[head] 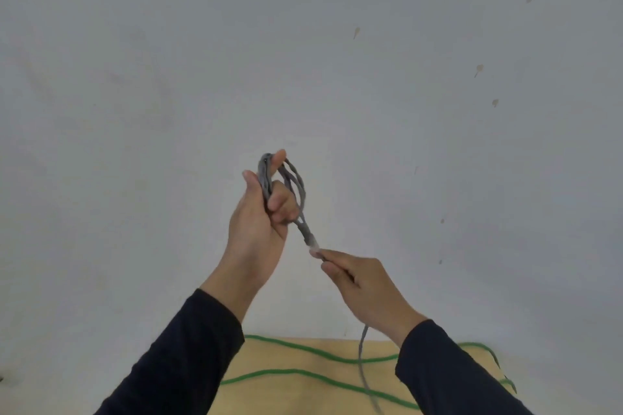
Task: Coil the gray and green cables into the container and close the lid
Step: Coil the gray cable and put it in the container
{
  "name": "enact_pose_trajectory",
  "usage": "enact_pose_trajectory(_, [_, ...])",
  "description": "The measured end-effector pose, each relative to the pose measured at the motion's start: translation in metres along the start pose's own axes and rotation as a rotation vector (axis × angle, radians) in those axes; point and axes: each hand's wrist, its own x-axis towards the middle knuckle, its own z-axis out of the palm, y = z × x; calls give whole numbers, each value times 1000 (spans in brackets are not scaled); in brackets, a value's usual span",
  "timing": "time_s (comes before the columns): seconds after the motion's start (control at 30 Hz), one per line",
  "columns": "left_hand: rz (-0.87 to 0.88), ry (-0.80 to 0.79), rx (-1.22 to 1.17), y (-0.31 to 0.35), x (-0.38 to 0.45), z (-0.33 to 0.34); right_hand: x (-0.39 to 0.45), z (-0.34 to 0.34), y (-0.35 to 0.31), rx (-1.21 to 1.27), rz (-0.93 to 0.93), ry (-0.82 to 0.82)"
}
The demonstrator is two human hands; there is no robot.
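Observation:
My left hand (259, 216) is raised in front of the wall and grips several loops of the gray cable (298, 194). From the loops the cable runs down into my right hand (357, 280), which is closed around it a little lower and to the right. The cable's free length hangs below my right wrist and trails onto the table. A green cable (303, 374) lies in loose curves across the tabletop beneath both arms. The container and its lid are out of view.
A light wooden table (279, 360) shows at the bottom of the view, partly hidden by my dark sleeves. A pale wall (168, 77) with a few small marks fills the rest.

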Motion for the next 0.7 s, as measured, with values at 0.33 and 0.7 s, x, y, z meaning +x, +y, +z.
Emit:
enact_pose_trajectory(0.33, [28,104,562,-22,7,-20,-13,5,-22,-300,-201,-184])
enact_pose_trajectory(0.7, [-160,-305,685,-52,-49,-8,22,-76,-53,130,-105,-156])
